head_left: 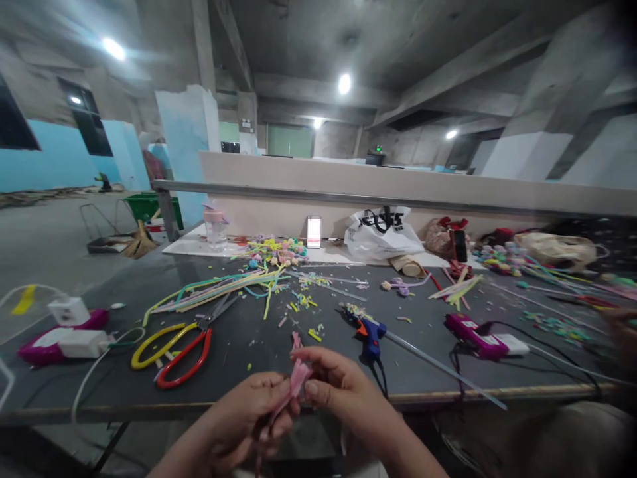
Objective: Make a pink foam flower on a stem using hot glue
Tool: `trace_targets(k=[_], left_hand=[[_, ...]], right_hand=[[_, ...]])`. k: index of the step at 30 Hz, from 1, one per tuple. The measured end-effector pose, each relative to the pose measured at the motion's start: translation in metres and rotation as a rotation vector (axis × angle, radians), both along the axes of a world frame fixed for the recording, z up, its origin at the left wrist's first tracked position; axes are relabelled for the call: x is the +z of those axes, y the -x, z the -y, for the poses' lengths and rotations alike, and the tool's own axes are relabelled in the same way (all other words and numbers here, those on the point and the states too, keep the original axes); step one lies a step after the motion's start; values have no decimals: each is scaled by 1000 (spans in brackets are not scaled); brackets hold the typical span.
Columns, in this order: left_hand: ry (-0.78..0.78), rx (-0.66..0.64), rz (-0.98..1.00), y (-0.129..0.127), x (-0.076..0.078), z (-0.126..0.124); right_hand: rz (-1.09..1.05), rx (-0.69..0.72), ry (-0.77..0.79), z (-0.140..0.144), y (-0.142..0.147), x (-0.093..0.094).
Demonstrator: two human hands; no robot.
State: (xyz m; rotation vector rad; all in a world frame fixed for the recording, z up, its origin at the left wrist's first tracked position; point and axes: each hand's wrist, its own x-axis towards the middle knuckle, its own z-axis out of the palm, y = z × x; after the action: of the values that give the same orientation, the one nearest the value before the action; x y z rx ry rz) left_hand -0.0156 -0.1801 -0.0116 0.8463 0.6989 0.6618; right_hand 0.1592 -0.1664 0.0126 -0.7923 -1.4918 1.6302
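At the table's front edge, a bundle of pink pipe cleaners (298, 377) stands upright between my two hands. My left hand (263, 405) is closed round its lower part, thumb against its side. From the right, my right hand (338, 385) curls its fingers and thumb onto the upper part. Just behind lies a small pink piece (296, 340). Left of my hands are large scissors (186, 342) with one yellow and one red handle, blades spread. A blue glue gun (372, 337) with a long clear glue stick (442, 367) rests on the right.
Loose pipe cleaners (219, 291) and finished fuzzy flowers (279, 251) lie farther back, with scattered cuttings (303, 303). A lit phone (314, 232) leans by a white bag (381, 236). Magenta power strips (472, 335) with cables sit on both sides. Another person's hand (624, 332) shows far right.
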Motion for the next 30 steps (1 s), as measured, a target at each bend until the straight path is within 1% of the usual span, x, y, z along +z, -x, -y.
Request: trace_targets(k=[4,7,9,12,16,17,19,24,28,30], left_hand=[[27,15,-3,2,-3,0],[-5,26,-22,1,-5,0],[-53,37,-79,0,-5,1],[-191,22,-240,-1,0,6],[-456,-4,-406,-4,7,16],[-507,1,-430,-4,7,18],[-560,5,-469,-6,7,21],[-548,15,-482,-10,1,27],[-456,31,-475,-10,-5,29],[-408,47,-459,-10,-7,27]], right_hand=[[59,-34,-48,-9,7,-7],[123,-93,-73,-11,9,-11],[131,-115,-40,-9,9,-13],[125,-129,6,-3,10,-13],[143,-130,-19,7,10,-10],[156,-128,-29,9,10,-10],[190,-139,-63,13,9,-9],[247,-152,-137,19,9,-13],[306,-181,-173,21,12,-21],[321,-199,-164,21,13,-23]])
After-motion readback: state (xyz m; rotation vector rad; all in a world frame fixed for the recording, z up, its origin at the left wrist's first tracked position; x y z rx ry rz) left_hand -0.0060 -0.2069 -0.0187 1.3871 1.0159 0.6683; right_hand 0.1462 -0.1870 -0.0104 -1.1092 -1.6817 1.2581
